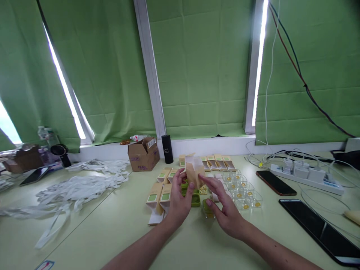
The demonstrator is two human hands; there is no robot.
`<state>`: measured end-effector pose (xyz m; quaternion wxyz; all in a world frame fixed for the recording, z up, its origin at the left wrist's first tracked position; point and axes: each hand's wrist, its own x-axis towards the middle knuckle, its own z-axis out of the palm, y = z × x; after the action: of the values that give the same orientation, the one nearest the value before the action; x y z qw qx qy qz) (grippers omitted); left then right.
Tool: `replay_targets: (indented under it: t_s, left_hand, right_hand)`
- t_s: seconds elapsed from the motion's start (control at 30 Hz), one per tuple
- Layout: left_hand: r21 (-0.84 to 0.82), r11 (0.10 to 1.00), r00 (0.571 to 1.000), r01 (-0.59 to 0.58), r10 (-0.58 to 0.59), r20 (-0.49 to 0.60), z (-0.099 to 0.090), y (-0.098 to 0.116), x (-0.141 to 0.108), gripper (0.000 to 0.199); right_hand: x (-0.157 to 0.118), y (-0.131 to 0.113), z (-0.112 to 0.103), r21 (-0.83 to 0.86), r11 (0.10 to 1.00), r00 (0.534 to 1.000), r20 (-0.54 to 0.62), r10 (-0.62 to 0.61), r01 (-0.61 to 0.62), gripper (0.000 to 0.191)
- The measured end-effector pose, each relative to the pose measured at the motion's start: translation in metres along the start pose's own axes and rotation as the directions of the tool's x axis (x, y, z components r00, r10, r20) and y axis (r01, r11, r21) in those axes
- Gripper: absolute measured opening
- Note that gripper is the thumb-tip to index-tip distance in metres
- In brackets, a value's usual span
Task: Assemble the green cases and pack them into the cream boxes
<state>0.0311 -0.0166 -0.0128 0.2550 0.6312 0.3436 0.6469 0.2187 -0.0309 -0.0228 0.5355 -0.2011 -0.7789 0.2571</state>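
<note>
My left hand (181,200) is closed on a small kraft paper box (194,174) with its top flaps up, held above the table. My right hand (227,212) is stretched out, its fingertips against the box's right side and its thumb apart. Just by that thumb is a small clear container with a green top (208,210); I cannot tell whether they touch. Green trays (195,201) show below the box, partly hidden by my left hand. To the left stand kraft boxes with green labels (152,197). Clear containers with yellow centres (245,202) stand in rows at right.
More kraft boxes (219,163) line the back. A cardboard carton (144,154) and a black cylinder (167,149) stand by the wall. White strips (95,182) are heaped at left. Right are a phone (276,183), a tablet (320,228) and a power strip (306,176) with cables.
</note>
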Motion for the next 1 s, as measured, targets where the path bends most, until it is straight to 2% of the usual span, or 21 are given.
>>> replay_targets:
  t_s: [0.13, 0.2, 0.33, 0.4, 0.47, 0.57, 0.7, 0.8, 0.9, 1.0]
  left_hand:
    - [0.081, 0.996, 0.998, 0.035, -0.030, -0.059, -0.003, 0.001, 0.004, 0.059]
    - [0.131, 0.990, 0.997, 0.042, -0.033, -0.069, -0.004, 0.002, 0.006, 0.054]
    - [0.117, 0.989, 0.996, 0.093, -0.092, -0.021, -0.007, 0.004, 0.009, 0.049]
    - [0.093, 0.984, 0.988, 0.154, -0.155, -0.001, -0.009, 0.005, 0.011, 0.051]
    - [0.074, 0.975, 0.977, 0.208, -0.211, 0.023, -0.013, 0.006, 0.015, 0.052]
    - [0.070, 0.965, 0.961, 0.252, -0.258, 0.099, -0.020, 0.010, 0.023, 0.050]
    - [0.195, 0.965, 0.964, 0.174, -0.208, 0.169, -0.023, 0.019, 0.030, 0.039]
    - [0.296, 0.948, 0.961, 0.118, -0.184, 0.207, -0.022, 0.029, 0.032, 0.038]
    - [0.326, 0.939, 0.940, 0.114, -0.208, 0.269, -0.023, 0.037, 0.031, 0.039]
    - [0.340, 0.932, 0.918, 0.125, -0.239, 0.317, -0.028, 0.037, 0.026, 0.036]
  right_hand:
    - [-0.003, 0.003, -0.001, -0.103, 0.993, 0.998, 0.048, -0.045, 0.049, 0.050]
    - [-0.003, 0.005, -0.002, -0.151, 0.986, 0.997, 0.030, -0.066, 0.070, 0.047]
    - [0.003, 0.006, -0.011, -0.270, 0.959, 0.993, -0.061, -0.101, 0.081, 0.022]
    - [0.009, 0.005, -0.020, -0.413, 0.908, 0.994, -0.044, -0.098, 0.071, 0.016]
    - [0.015, 0.002, -0.028, -0.547, 0.835, 0.998, 0.047, -0.043, 0.062, 0.011]
    - [0.020, -0.004, -0.036, -0.646, 0.763, 0.971, 0.198, 0.137, 0.024, 0.013]
    - [0.021, -0.008, -0.035, -0.699, 0.715, 0.907, 0.312, 0.284, 0.017, 0.028]
    - [0.022, -0.007, -0.034, -0.718, 0.695, 0.878, 0.356, 0.320, 0.039, 0.025]
    - [0.024, -0.006, -0.038, -0.743, 0.668, 0.867, 0.355, 0.350, 0.035, 0.021]
    - [0.025, -0.007, -0.043, -0.763, 0.647, 0.864, 0.339, 0.373, 0.020, 0.019]
